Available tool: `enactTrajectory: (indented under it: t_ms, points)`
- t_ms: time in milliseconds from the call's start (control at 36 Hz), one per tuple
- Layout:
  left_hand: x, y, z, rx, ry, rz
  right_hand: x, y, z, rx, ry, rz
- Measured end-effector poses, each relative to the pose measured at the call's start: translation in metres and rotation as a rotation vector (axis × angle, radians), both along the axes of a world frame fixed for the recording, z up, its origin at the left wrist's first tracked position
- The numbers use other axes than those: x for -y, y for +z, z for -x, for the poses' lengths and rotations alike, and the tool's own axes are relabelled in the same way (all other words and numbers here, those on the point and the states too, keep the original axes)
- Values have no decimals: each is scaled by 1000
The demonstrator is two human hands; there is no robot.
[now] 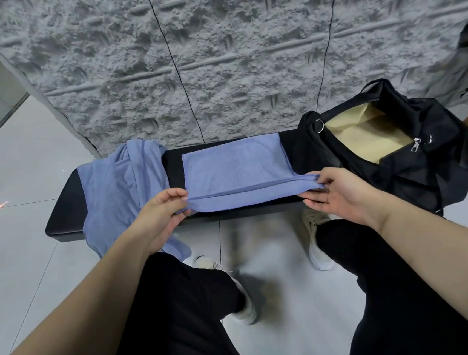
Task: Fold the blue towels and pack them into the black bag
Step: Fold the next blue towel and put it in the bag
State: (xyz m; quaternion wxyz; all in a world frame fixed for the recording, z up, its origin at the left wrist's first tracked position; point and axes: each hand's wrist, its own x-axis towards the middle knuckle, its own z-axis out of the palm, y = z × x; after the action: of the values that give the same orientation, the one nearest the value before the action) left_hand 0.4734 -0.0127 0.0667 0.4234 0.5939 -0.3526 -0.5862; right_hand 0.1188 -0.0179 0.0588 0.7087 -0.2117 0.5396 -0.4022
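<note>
Head view: my left hand [164, 212] pinches the near left corner of the towel [237, 168], thumb and fingers closed on the doubled hem. My right hand [334, 193] grips the near right corner the same way, fingers curled over the edge. Both hold the same front edge, lifted slightly off the desk [65, 219], each hand at its own end.

The towel's long axis runs left to right across the middle of the frame, parallel to the desk's front. The rest of it lies flat on the desk beyond my hands, so I judge the next fold goes away from me, front edge carried over toward the wall side. Neither hand needs to cross.

The bag [414, 165] sits at the right end of the desk, mouth open and showing a tan lining. It lies just right of the towel's right edge, so my right hand is the nearer one for packing.

Count: two blue towels, this one and a heap [114, 194] at the left end, rumpled and hanging over the front. One bag. Nothing blue shows inside it yet.
</note>
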Motion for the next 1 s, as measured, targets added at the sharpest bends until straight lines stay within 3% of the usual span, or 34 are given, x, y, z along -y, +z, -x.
enactTrajectory:
  t_ms: [83,222,361,528,667,1000]
  points:
    - [0,-3,-7,60,-77,9,3,1,-1,-16,40,29]
    - [3,-14,-14,458,-279,102,8,-3,-5,-200,155,125]
    - [16,-13,-2,639,-198,234,15,-1,-15,-251,38,214]
    - [40,-14,0,691,-64,280,38,0,-30,-355,-41,253]
    - [71,-18,-1,562,50,236,72,-2,-46,-469,-85,265]
    - [164,-38,-13,566,141,108,162,-9,-66,-518,-30,104]
